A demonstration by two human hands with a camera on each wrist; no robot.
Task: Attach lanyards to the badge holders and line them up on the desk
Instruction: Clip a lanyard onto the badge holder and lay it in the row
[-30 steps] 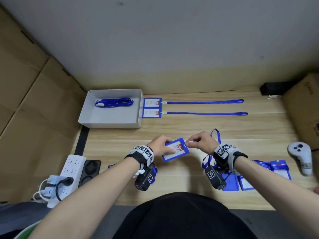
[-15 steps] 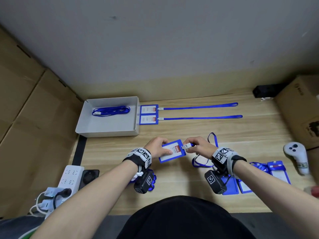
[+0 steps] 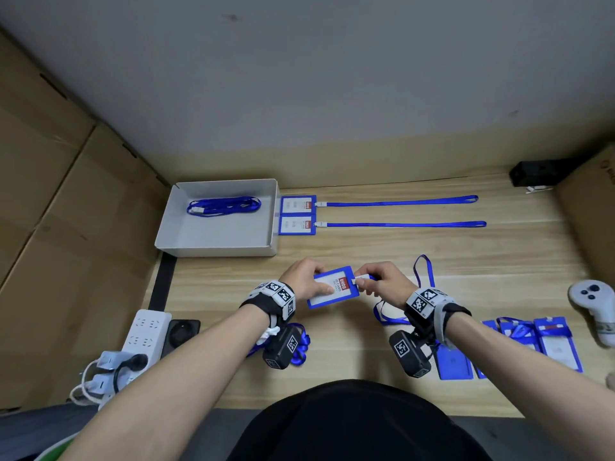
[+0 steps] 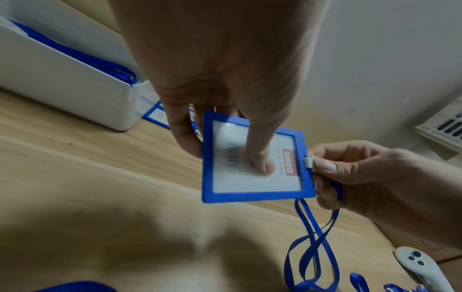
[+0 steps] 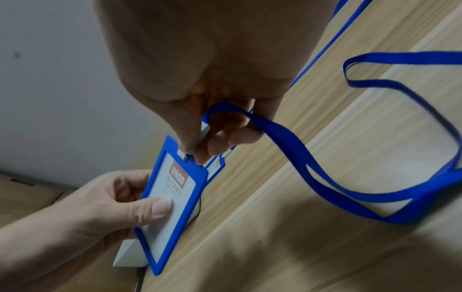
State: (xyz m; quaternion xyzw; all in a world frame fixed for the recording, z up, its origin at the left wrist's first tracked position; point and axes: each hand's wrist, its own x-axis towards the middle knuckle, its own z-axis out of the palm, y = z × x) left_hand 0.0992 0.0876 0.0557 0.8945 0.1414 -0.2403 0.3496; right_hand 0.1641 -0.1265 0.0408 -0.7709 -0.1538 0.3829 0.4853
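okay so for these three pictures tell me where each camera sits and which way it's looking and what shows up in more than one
Head: on the person's head, looking forward and down at the desk; both forearms show, left hand, right hand.
Left wrist: on the left wrist, looking along the fingers at the badge holder; the right hand pinches the clip.
Right wrist: on the right wrist, looking along the fingers at the clip and lanyard.
Shared: all three show the badge holder, both hands and the clip.

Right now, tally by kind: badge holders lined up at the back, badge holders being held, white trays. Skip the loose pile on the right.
Lined-up badge holders: 2
Held badge holder: 1
White tray: 1
Total: 4
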